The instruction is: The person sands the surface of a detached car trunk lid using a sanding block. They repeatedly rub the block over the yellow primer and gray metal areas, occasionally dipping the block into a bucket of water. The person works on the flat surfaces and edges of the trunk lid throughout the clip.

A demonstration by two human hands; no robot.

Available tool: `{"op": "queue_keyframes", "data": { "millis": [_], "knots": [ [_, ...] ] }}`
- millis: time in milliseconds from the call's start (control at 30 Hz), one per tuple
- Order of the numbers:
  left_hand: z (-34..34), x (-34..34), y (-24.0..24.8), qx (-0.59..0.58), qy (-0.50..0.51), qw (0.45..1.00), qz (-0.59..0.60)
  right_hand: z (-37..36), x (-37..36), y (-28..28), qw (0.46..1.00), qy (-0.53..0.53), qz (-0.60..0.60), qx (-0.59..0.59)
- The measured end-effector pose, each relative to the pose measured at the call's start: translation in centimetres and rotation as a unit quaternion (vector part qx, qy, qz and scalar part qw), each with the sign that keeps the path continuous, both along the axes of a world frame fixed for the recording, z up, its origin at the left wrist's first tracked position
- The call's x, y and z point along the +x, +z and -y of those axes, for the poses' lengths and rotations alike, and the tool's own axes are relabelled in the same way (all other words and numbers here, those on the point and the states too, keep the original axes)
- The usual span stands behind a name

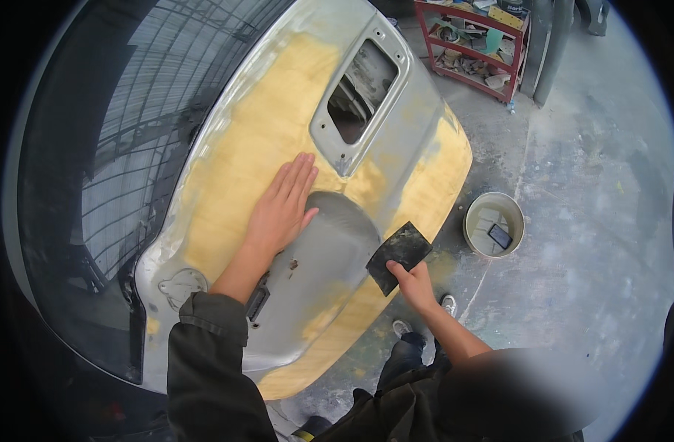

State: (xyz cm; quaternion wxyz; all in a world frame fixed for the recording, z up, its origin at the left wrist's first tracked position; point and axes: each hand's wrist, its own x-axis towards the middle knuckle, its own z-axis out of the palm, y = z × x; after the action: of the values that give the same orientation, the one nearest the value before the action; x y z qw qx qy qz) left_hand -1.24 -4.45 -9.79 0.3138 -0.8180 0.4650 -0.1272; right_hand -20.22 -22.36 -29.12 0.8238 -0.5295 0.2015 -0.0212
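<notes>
A car tailgate [278,110] lies in front of me, bare grey metal with wide patches of smooth yellow filler. My left hand [279,205] rests flat on the yellow area, fingers stretched together, just left of the rectangular lamp opening. Over the tailgate's right edge, my right hand [416,286] grips a black sheet of sandpaper [403,247] by its lower corner, thumb on top. The sheet looks wet or dusty in spots. Whether it touches the panel, I cannot tell.
Dark rear glass [145,110] fills the left side. On the floor to the right stands a round bucket [469,228] of cloudy liquid with a dark rectangular block in it. A red shelf cart [473,51] of clutter stands at the far right, beside grey panels [554,51].
</notes>
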Motion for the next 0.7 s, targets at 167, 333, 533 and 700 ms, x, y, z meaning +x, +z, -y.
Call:
{"op": "queue_keyframes", "data": {
  "millis": [167, 333, 533, 700],
  "knots": [
    [-1.5, -1.4, 0.8, 0.007, 0.003, 1.000, -0.026, -0.7, 0.0, 0.6, 0.999, 0.018, -0.008, 0.033],
    [1.0, -0.5, 0.7, 0.005, -0.011, 1.000, -0.016, -0.9, -0.3, 0.0, 0.999, 0.003, -0.003, 0.048],
    [1.4, 0.2, -0.1, -0.018, -0.014, 0.999, -0.030, -0.1, -0.4, -0.3, 0.998, 0.047, -0.028, -0.007],
    [-3.0, -2.0, 2.3, 0.003, 0.016, 0.999, -0.039, -1.7, 4.1, 5.0, 0.982, 0.019, 0.093, -0.166]
  ]
}}
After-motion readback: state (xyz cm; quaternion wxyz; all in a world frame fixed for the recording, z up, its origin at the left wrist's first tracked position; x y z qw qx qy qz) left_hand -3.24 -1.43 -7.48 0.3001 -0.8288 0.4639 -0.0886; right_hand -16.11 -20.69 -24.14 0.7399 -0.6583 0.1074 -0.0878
